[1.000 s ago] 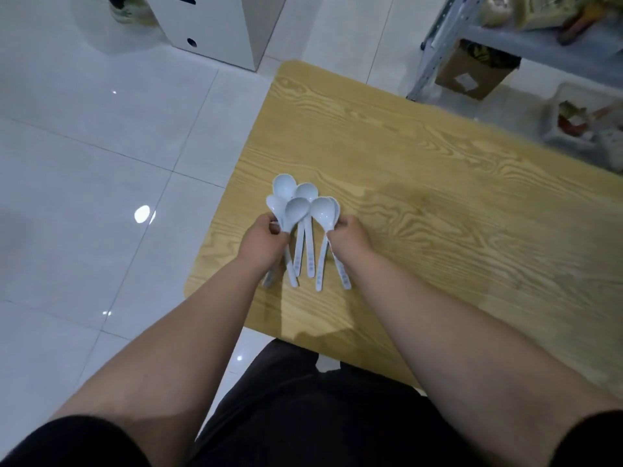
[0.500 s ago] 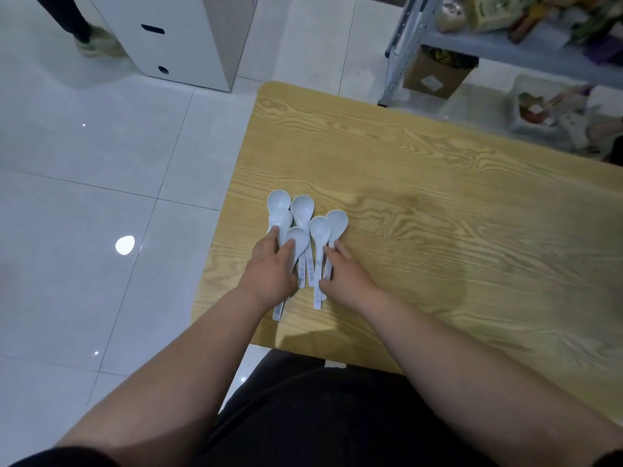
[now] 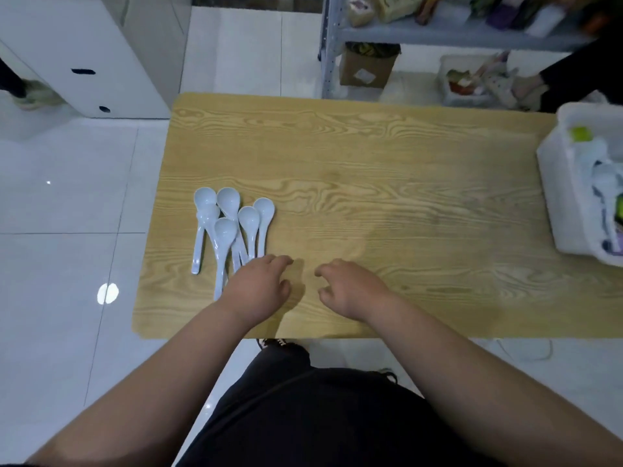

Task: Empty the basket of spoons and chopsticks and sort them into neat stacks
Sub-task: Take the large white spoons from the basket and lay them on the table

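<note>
So the pale blue-white glossy plastic soup spoons [image 3: 232,224] are bunched up on the left part of the light wood-grain table [image 3: 371,170], six of them as far as I can count. They've got those deep oval bowls and flat straight handles, smooth and a bit shiny. All six lie roughly parallel, long axis running away from the person: bowls at the far end, handles coming back toward the near edge. It's not tidy though. A couple overlap, the bowls sit staggered, and the leftmost one is angled slightly off from the rest.

The left hand [image 3: 259,288] hovers low over the near ends of the handles, palm down, fingers loosely curled and nothing gripped. It covers the handle tips, so I can't tell if it's actually touching them. The right hand [image 3: 350,291] is just beside it over bare table, same deal: relaxed, fingers bent a little, empty.

Way over at the right edge sits the white rectangular plastic basket [image 3: 566,197], smooth-walled, with at least one more pale spoon in it plus some green bits, too blurry to say more.

Around the table there's a glossy white tile floor [image 3: 67,230], a white cabinet [image 3: 84,55], a grey metal shelf [image 3: 438,37] and a brown cardboard box [image 3: 367,67] under it.
</note>
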